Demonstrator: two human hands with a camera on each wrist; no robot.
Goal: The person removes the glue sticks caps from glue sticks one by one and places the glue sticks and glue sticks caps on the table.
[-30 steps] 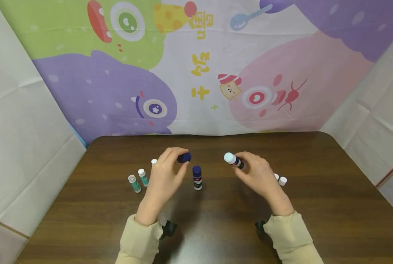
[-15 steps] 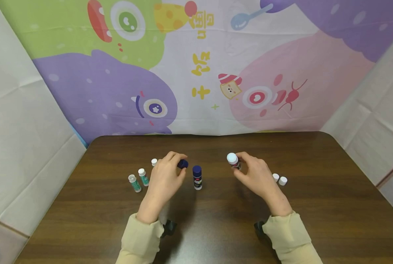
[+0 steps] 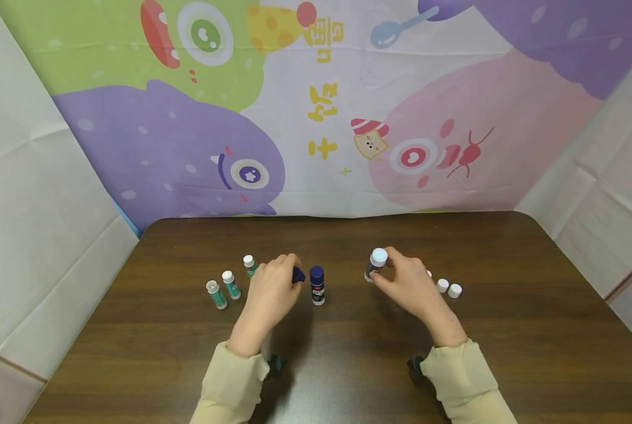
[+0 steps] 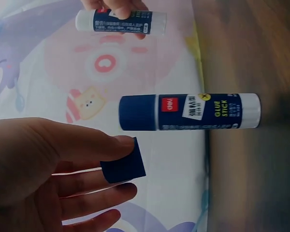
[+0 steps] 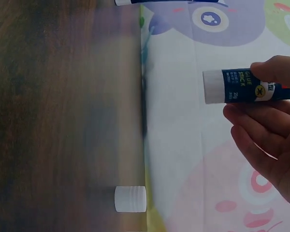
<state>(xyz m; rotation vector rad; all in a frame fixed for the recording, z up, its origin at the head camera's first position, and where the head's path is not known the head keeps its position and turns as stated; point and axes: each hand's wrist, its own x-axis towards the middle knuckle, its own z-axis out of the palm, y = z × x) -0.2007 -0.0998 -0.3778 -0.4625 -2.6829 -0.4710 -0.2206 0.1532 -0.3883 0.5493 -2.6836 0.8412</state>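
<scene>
My left hand (image 3: pixel 273 288) pinches a dark blue cap (image 4: pixel 123 164) between thumb and fingers, just left of a standing glue stick (image 3: pixel 317 287). That stick is navy with a blue cap and white base, upright on the table. Over on the right, my right hand (image 3: pixel 408 282) grips an uncapped glue stick (image 5: pixel 241 86) by its navy barrel, its white top facing up. In the head view this held stick is nearly upright. The left wrist view shows its label and both white ends, with fingers wrapped over part of the barrel.
Left of my left hand stand several small green-and-white glue sticks (image 3: pixel 232 287), one partly covered by that hand. White caps (image 3: pixel 455 290) sit beside my right wrist. Behind the brown wooden table (image 3: pixel 347 365) hangs a cartoon-printed cloth (image 3: pixel 321 194).
My left hand has come down toward the table with the blue cap. My right hand has shifted slightly right, lowering its glue stick and turning it more upright.
</scene>
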